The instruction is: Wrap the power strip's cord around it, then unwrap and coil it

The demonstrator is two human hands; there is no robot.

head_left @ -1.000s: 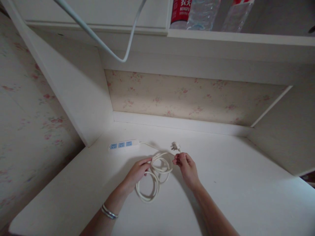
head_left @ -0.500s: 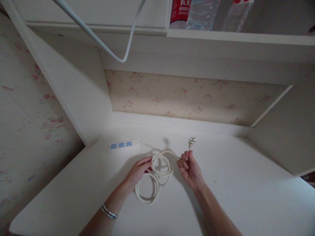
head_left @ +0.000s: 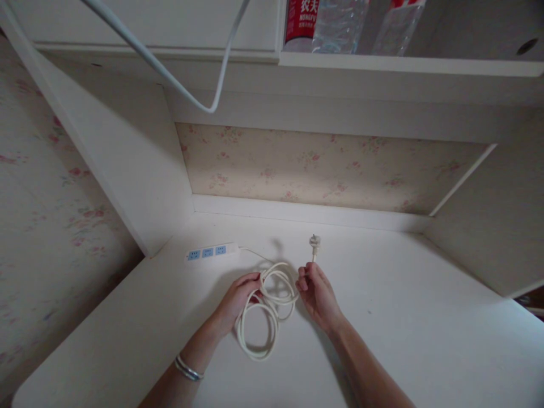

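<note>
A white power strip with blue sockets lies on the white desk, and its cream cord runs off to the right into loose loops. My left hand is closed around the left side of these loops, holding them just over the desk. My right hand pinches the cord just below the plug, which points up and away from me. Its fingers touch or nearly touch the right edge of the loops. Part of the cord inside each hand is hidden.
The white desk spreads under both hands, with a side panel on the left. Overhead, a shelf carries several plastic bottles. A thick white cable or bar hangs in the upper left, close to the camera.
My right hand has moved left with the plug, closer to the loops. The plug has turned a little. My left hand stays nearly in place while the lower loop shifts slightly. The view moves slightly.
</note>
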